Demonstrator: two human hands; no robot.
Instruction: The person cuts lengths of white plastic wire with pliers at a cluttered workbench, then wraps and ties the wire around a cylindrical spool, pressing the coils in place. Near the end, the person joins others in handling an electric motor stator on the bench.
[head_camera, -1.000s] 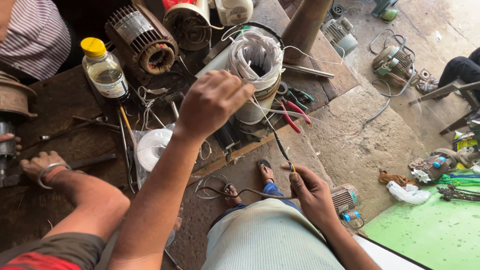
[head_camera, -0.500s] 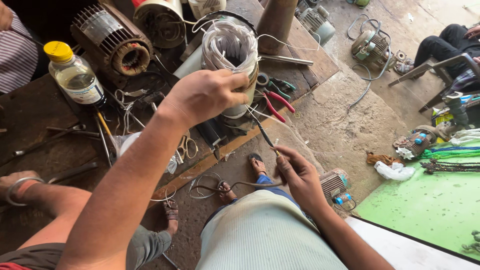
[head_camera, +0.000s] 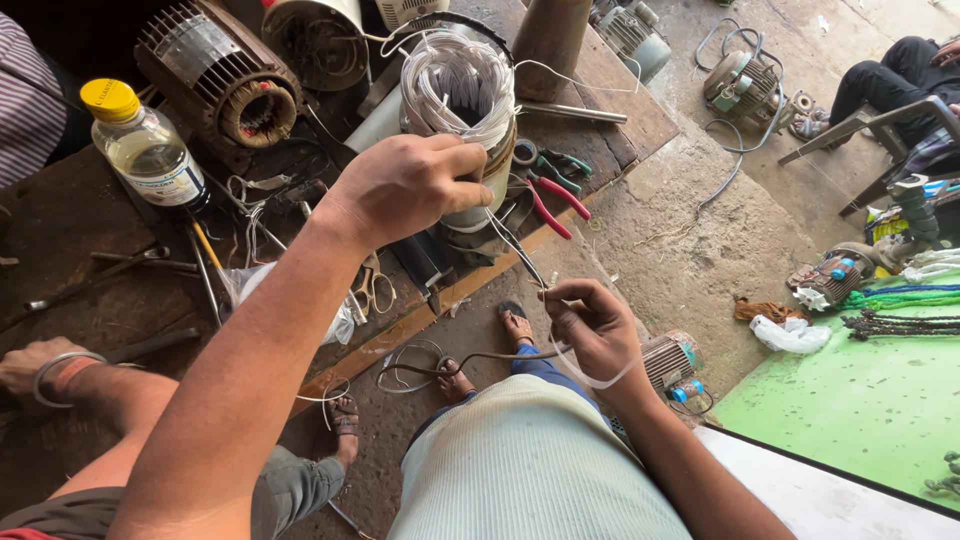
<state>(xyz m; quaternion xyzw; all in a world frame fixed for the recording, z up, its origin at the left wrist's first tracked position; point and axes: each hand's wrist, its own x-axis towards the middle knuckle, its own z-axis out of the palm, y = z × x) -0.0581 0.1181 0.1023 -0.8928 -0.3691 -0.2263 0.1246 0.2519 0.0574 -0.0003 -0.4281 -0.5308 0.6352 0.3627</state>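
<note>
My left hand (head_camera: 405, 185) grips the side of an upright motor stator (head_camera: 458, 120) whose top is packed with white insulated winding leads. The stator stands at the front edge of a dark wooden workbench (head_camera: 70, 225). My right hand (head_camera: 592, 325) is lower, above my lap, pinching a thin dark wire (head_camera: 520, 250) that runs up to the stator, together with a strip of clear sleeving. A loop of the wire hangs down by my sandalled feet (head_camera: 515, 322).
Red-handled pliers (head_camera: 548, 200) lie beside the stator. A yellow-capped bottle (head_camera: 145, 145), a ribbed motor housing (head_camera: 215, 80) and hand tools crowd the bench. Another person's arm with a bangle (head_camera: 60, 368) rests at left. Small motors (head_camera: 745, 85) lie on the concrete floor.
The view has shifted, so the bench sits higher and farther left in the frame. My left hand stays on the stator. My right hand has risen slightly with the wire.
</note>
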